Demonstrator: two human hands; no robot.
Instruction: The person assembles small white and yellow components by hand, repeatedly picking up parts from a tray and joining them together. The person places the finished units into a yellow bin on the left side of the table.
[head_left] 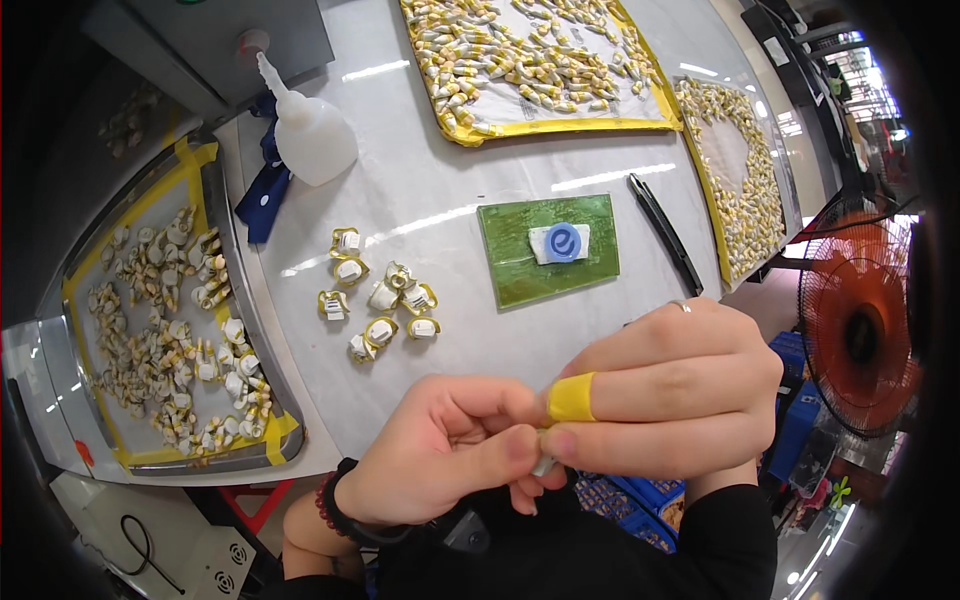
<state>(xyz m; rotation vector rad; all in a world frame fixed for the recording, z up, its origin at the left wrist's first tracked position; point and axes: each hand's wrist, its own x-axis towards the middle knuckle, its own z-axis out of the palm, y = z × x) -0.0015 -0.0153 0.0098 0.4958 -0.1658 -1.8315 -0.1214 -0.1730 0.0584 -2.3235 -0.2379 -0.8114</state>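
Note:
My left hand (445,450) and my right hand (680,395) meet at the table's near edge. Their fingertips pinch a small pale part (543,464) between them. The fingers cover most of it, so I cannot make out its kind. A strip of yellow tape (572,398) wraps one of my right fingers. Ahead of my hands lies a green plate (510,285), carrying a white pad (541,247) and a round blue piece (562,242). To the left are several loose small white parts (424,328) with yellow edges.
A translucent squeeze bottle (312,140) stands at the back left. Trays of small parts lie left (285,448), far back (560,127) and right (718,235). A black utility knife (665,235) rests beside the plate. An orange fan (858,320) is at the right.

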